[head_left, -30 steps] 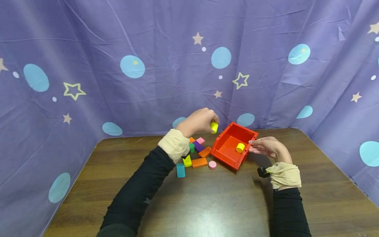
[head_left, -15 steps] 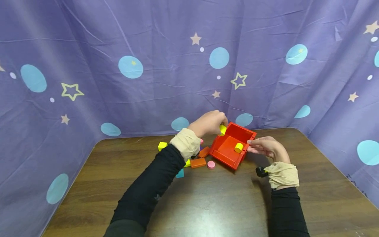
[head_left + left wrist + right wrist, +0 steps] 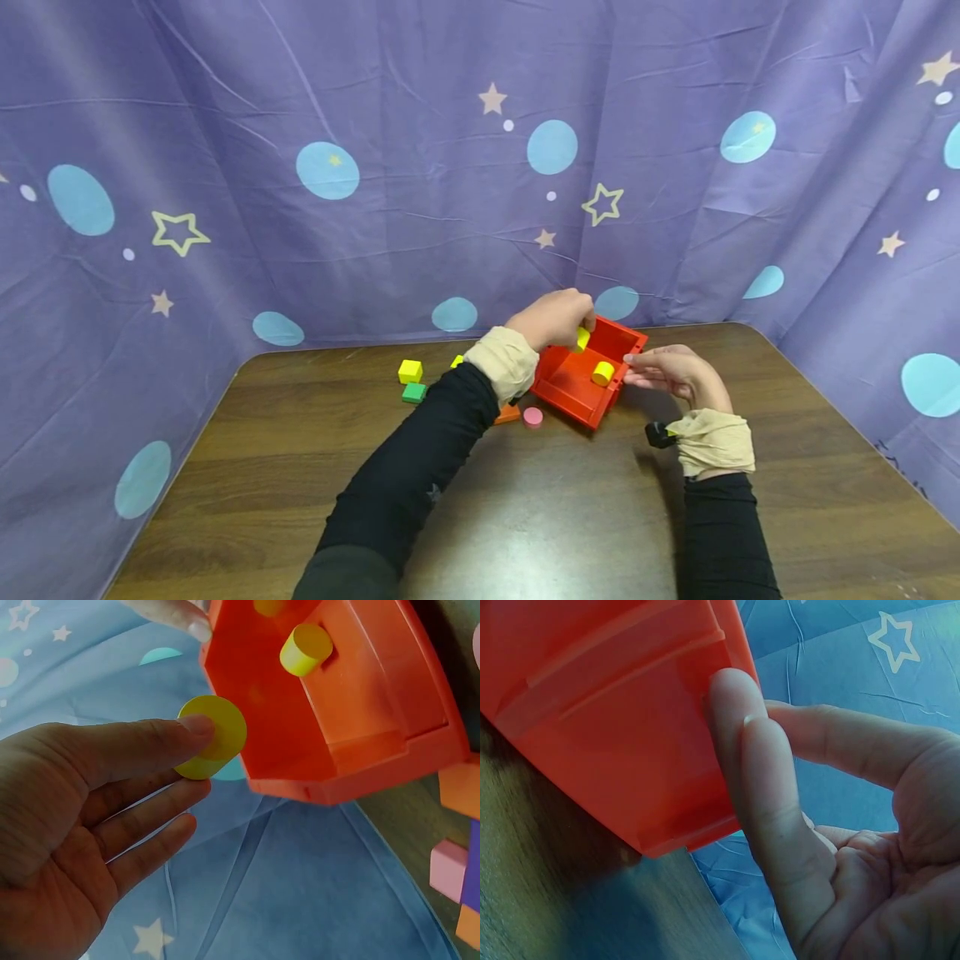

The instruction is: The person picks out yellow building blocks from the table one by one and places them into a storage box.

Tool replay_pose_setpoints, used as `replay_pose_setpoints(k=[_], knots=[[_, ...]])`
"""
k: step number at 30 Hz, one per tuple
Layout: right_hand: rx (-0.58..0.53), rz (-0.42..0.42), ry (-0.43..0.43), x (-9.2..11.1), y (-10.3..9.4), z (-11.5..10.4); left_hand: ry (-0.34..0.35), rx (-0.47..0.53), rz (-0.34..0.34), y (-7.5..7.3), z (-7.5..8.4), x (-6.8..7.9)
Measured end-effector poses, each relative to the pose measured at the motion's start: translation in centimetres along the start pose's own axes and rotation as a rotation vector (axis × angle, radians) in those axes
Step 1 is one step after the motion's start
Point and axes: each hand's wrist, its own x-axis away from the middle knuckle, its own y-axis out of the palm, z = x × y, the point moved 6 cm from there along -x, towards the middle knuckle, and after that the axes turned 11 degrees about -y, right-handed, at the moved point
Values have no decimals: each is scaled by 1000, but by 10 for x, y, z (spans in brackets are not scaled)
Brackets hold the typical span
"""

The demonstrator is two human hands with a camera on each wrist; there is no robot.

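My left hand [image 3: 553,321] pinches a yellow cylinder block [image 3: 212,737] between thumb and fingers, above the far left part of a red bin [image 3: 567,399]. In the left wrist view, the block's round face points at the camera. Another yellow cylinder block [image 3: 603,373] lies on the bin's floor. With thumb and fingers, my right hand [image 3: 678,372] holds the bin's right side wall at the rim. The right wrist view has two of its fingers [image 3: 772,772] against the bin's outside, and the bin looks tilted off the table there.
Left of the bin lie a yellow cube [image 3: 410,372], a green block [image 3: 414,392], an orange block [image 3: 507,414] and a pink disc [image 3: 532,417]. My left arm hides other blocks; a pink block [image 3: 448,871] shows in the left wrist view. A patterned curtain [image 3: 375,250] hangs behind the table.
My left hand has carried the yellow cylinder block rightward, from left of the bin to above it. The yellow cube and green block have come out from behind my arm. My right hand stays put.
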Motion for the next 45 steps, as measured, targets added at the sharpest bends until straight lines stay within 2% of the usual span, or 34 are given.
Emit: replay_pose_setpoints(k=[8, 21, 30, 45], knots=[[-10, 4, -15, 0, 1, 1, 1, -28, -12, 14, 7, -17], [-39, -3, -22, -1, 3, 1, -24, -71, -24, 26, 19, -36], [-30, 5, -18, 0, 2, 1, -57, -68, -13, 28, 17, -44], [-6, 10, -36, -1, 2, 1, -104, -61, -46, 36, 14, -57]])
